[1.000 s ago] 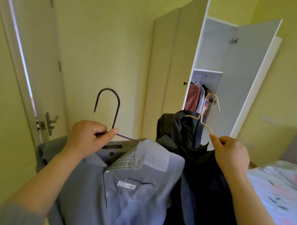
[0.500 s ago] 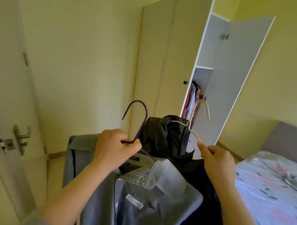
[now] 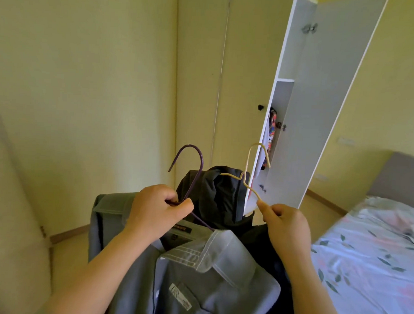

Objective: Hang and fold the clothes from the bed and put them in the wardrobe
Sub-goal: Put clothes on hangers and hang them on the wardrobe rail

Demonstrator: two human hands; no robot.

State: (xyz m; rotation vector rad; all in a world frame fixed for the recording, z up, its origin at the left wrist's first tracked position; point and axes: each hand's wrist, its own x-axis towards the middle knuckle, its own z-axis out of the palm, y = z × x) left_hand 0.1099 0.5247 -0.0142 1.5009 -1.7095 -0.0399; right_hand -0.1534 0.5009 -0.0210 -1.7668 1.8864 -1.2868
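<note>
Two hangers, hooks up: right hand (image 3: 286, 222) pinches the beige hanger (image 3: 250, 180), nearer the open wardrobe (image 3: 284, 101) ahead-right; left hand (image 3: 156, 212) grips the purple hanger (image 3: 196, 156) bearing the grey shirt (image 3: 219, 276).

bed (image 3: 403, 177), floral sheet (image 3: 362, 270) spread on top

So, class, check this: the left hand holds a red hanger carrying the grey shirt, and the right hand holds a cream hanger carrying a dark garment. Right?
Not quite. The head view shows the left hand holding a purple hanger, not red, with the grey shirt; the right hand holds the cream hanger with the dark garment.
</note>
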